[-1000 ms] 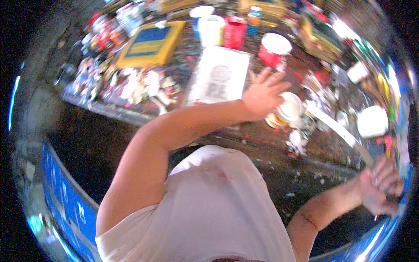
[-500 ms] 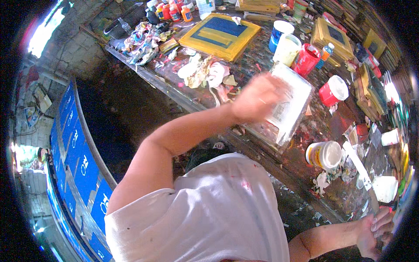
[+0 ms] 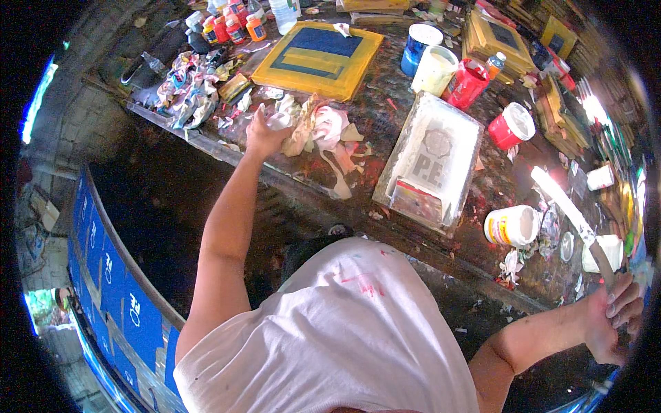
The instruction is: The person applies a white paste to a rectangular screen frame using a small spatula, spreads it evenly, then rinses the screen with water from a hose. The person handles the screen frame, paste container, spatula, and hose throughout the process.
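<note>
Here the left hand (image 3: 265, 134) reaches far out over the paint-smeared counter (image 3: 385, 117) and closes its fingers on a crumpled pale rag (image 3: 281, 121) at the near edge of a heap of stained rags and paper scraps (image 3: 323, 134); the rag is a small bunched wad with no clear long axis, whitish with faint smears, and it sits partly hidden under the fingers. The right hand (image 3: 613, 313) is low at the right rim of the view, its fingers wrapped round the near end of a long flat stick (image 3: 568, 210), a pale, paint-marked blade whose long axis runs up and to the left from the hand, its far end lying over the counter near a white tub (image 3: 513, 226). Between the two hands lies a pale rectangular printing screen (image 3: 434, 165) with a grey design, its long side angled away from the person. Beyond it stand a red cup (image 3: 467, 82), a cream cup (image 3: 435, 69), a blue cup (image 3: 418, 43) and a red tub with a white lid (image 3: 511, 125). A yellow-framed screen with blue mesh (image 3: 320, 56) lies just beyond the rag heap, and small paint bottles (image 3: 231, 27) cluster at the far left corner beside more crumpled, colour-stained cloth (image 3: 186, 86). The person's white shirt (image 3: 330, 330) fills the lower middle of the view.
</note>
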`<move>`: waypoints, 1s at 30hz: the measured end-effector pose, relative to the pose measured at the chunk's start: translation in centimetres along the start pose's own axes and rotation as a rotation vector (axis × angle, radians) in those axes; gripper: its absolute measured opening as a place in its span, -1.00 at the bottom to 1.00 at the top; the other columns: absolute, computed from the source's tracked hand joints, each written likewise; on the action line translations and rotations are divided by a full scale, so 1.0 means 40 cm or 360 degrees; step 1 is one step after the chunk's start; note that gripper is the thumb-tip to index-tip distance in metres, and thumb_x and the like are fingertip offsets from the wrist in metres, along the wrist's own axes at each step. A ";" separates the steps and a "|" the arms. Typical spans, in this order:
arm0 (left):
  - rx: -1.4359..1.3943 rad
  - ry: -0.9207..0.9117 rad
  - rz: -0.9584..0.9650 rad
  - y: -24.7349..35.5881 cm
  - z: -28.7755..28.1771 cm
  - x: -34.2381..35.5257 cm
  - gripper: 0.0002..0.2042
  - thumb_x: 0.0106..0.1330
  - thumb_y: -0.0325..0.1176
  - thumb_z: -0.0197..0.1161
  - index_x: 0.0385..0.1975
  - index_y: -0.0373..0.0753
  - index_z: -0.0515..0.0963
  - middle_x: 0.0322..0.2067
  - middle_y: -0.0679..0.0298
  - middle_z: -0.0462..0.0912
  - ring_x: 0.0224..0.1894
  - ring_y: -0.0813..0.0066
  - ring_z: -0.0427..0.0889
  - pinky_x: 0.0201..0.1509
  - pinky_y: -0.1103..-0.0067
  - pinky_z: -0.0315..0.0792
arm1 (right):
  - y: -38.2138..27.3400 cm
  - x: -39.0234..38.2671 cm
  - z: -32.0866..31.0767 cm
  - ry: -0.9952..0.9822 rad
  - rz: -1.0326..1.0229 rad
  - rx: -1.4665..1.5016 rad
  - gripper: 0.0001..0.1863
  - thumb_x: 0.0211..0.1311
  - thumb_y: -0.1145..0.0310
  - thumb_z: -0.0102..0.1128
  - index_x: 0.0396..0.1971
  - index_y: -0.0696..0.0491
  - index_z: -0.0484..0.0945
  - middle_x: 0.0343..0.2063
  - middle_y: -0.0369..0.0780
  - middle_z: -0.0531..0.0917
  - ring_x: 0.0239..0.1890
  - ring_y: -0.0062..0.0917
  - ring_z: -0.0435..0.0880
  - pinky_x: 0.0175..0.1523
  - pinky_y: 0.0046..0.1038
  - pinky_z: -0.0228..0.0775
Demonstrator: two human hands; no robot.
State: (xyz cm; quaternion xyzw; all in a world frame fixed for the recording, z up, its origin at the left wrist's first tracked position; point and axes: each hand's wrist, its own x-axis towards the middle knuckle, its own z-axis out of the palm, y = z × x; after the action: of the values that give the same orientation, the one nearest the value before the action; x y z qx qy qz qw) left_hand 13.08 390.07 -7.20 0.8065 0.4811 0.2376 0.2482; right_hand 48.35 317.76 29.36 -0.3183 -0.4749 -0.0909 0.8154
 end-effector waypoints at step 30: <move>-0.0095 -0.1289 0.2243 1.401 0.450 -0.590 0.38 -0.16 0.15 0.82 0.72 -0.18 0.13 0.31 -0.22 0.57 0.44 -0.28 0.48 0.59 0.06 0.39 | -0.566 -0.385 -0.130 0.0419 -0.0698 -0.1081 -0.19 0.43 -0.60 0.09 -0.26 -0.05 0.80 -0.64 -0.42 0.35 -0.59 -0.56 0.32 -0.43 -0.42 0.15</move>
State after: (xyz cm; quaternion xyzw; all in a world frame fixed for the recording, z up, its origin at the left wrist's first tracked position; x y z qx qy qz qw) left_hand 51.15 342.67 10.90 0.9364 -0.2732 0.0406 0.2165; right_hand 33.67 294.55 24.53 -0.4459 -0.3662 -0.4534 0.6793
